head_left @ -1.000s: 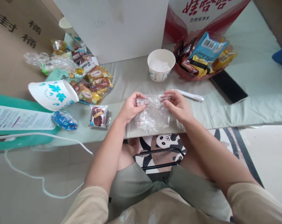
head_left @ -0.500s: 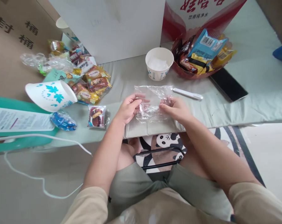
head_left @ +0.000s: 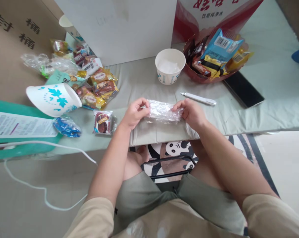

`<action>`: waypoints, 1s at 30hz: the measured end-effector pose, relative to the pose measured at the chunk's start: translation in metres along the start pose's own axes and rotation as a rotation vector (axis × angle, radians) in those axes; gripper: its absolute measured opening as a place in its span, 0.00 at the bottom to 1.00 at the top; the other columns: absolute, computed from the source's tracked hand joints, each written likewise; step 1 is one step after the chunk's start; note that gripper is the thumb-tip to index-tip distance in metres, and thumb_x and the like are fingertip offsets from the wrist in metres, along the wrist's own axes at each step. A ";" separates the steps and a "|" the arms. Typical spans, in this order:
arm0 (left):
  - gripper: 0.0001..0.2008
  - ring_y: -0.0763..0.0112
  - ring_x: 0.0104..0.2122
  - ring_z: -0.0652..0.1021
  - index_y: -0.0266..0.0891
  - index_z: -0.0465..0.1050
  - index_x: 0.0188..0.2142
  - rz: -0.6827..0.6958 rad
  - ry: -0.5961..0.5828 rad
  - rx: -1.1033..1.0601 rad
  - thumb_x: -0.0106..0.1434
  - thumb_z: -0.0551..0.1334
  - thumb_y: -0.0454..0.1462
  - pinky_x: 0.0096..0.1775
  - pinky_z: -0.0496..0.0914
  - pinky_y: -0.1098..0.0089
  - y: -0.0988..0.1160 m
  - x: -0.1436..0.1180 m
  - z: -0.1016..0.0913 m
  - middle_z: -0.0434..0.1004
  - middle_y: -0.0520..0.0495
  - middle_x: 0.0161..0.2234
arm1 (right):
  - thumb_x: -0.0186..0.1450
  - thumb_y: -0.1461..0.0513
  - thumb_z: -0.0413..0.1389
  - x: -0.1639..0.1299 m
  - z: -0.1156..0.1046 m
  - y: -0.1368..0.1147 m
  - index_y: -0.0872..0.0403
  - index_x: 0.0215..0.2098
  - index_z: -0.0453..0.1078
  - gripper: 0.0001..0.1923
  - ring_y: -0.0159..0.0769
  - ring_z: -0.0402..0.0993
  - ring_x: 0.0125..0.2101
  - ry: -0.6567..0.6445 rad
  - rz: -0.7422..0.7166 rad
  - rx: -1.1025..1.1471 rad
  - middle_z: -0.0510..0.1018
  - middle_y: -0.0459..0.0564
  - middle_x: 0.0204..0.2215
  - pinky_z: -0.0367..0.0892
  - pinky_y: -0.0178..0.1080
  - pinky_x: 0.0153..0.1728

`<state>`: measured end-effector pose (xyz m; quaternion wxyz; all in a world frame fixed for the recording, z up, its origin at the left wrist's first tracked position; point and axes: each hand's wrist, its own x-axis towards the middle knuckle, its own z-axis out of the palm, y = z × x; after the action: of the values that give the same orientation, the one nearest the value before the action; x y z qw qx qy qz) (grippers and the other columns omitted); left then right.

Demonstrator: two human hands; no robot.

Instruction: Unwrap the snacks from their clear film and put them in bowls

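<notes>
A clear plastic bag (head_left: 161,111), folded into a narrow strip, stretches between my two hands just above the table's front edge. My left hand (head_left: 137,113) pinches its left end between thumb and fingers. At the other end, my right hand (head_left: 190,112) grips the plastic with its fingers closed. Just beyond my right hand lies a white utility knife (head_left: 198,98). A paper bowl (head_left: 170,67) with something white and translucent inside stands behind the bag. Left of my left hand sits a small wrapped chocolate snack (head_left: 102,122).
Wrapped snacks (head_left: 102,86) are heaped at the left, beside a tipped paper bowl (head_left: 54,99) and a blue packet (head_left: 67,127). A reddish basket (head_left: 213,78) holds more snacks, with a black phone (head_left: 243,89) next to it. Large boxes (head_left: 129,29) stand behind.
The plastic bag, spread wider before, is now folded into a narrower strip. My left fingers have closed on its end. The utility knife's tip, previously covered by plastic, is now visible.
</notes>
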<state>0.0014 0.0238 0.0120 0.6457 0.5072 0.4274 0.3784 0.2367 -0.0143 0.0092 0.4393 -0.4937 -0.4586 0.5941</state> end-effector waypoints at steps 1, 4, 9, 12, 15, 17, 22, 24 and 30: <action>0.11 0.80 0.25 0.69 0.40 0.69 0.31 0.043 0.019 0.080 0.49 0.69 0.35 0.29 0.68 0.74 -0.003 0.002 0.000 0.70 0.53 0.34 | 0.60 0.49 0.59 0.001 0.001 0.001 0.50 0.36 0.69 0.16 0.32 0.66 0.24 0.058 -0.001 -0.054 0.72 0.45 0.25 0.62 0.37 0.25; 0.17 0.75 0.36 0.76 0.42 0.69 0.39 0.195 0.247 0.252 0.50 0.66 0.30 0.38 0.71 0.74 -0.009 0.005 -0.001 0.71 0.50 0.43 | 0.53 0.58 0.66 0.005 0.004 0.002 0.47 0.47 0.64 0.26 0.32 0.66 0.25 0.225 -0.044 -0.123 0.74 0.41 0.27 0.61 0.36 0.28; 0.06 0.66 0.46 0.76 0.43 0.67 0.39 0.466 0.696 0.509 0.62 0.62 0.36 0.52 0.71 0.65 -0.006 -0.004 0.006 0.74 0.46 0.42 | 0.56 0.59 0.61 0.008 0.012 -0.006 0.51 0.30 0.65 0.09 0.34 0.68 0.31 0.409 -0.199 -0.281 0.74 0.45 0.29 0.65 0.40 0.38; 0.17 0.59 0.58 0.74 0.43 0.70 0.50 0.496 0.359 0.513 0.62 0.66 0.42 0.61 0.66 0.60 -0.007 -0.014 0.024 0.75 0.41 0.53 | 0.57 0.57 0.60 0.003 0.023 -0.008 0.51 0.28 0.62 0.11 0.35 0.69 0.33 0.230 -0.216 -0.185 0.75 0.46 0.31 0.65 0.40 0.39; 0.29 0.56 0.61 0.73 0.44 0.68 0.57 0.353 0.065 0.296 0.59 0.69 0.49 0.60 0.68 0.61 -0.011 -0.014 0.040 0.73 0.40 0.60 | 0.57 0.54 0.61 -0.002 0.033 -0.005 0.50 0.30 0.61 0.14 0.33 0.67 0.29 -0.016 -0.150 0.084 0.71 0.43 0.27 0.65 0.38 0.35; 0.28 0.58 0.52 0.79 0.42 0.72 0.54 0.221 -0.018 0.166 0.58 0.70 0.52 0.53 0.72 0.63 -0.014 -0.009 0.043 0.79 0.42 0.52 | 0.57 0.53 0.60 -0.004 0.036 -0.004 0.50 0.31 0.61 0.14 0.32 0.67 0.29 -0.092 -0.112 0.202 0.69 0.42 0.27 0.65 0.38 0.36; 0.20 0.67 0.39 0.79 0.41 0.78 0.42 0.098 0.085 -0.007 0.55 0.73 0.50 0.45 0.73 0.67 -0.016 0.001 0.039 0.81 0.49 0.39 | 0.57 0.52 0.61 0.000 0.029 -0.002 0.50 0.38 0.67 0.16 0.36 0.72 0.38 0.150 -0.199 -0.092 0.75 0.48 0.37 0.67 0.40 0.40; 0.19 0.68 0.38 0.78 0.42 0.78 0.40 0.053 0.090 -0.055 0.53 0.74 0.47 0.45 0.73 0.67 -0.016 0.000 0.039 0.81 0.51 0.38 | 0.55 0.54 0.63 0.003 0.025 0.000 0.50 0.43 0.68 0.20 0.38 0.73 0.42 0.205 -0.234 -0.158 0.76 0.50 0.43 0.67 0.40 0.41; 0.12 0.71 0.33 0.75 0.42 0.74 0.38 0.039 0.238 0.022 0.57 0.72 0.42 0.39 0.72 0.66 -0.021 0.003 0.031 0.77 0.52 0.33 | 0.57 0.52 0.60 0.013 0.019 0.004 0.52 0.41 0.67 0.18 0.30 0.69 0.27 0.077 -0.107 -0.041 0.72 0.42 0.29 0.64 0.37 0.32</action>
<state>0.0321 0.0119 -0.0050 0.5773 0.4739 0.4952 0.4437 0.2161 -0.0041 0.0045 0.4776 -0.4998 -0.4793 0.5407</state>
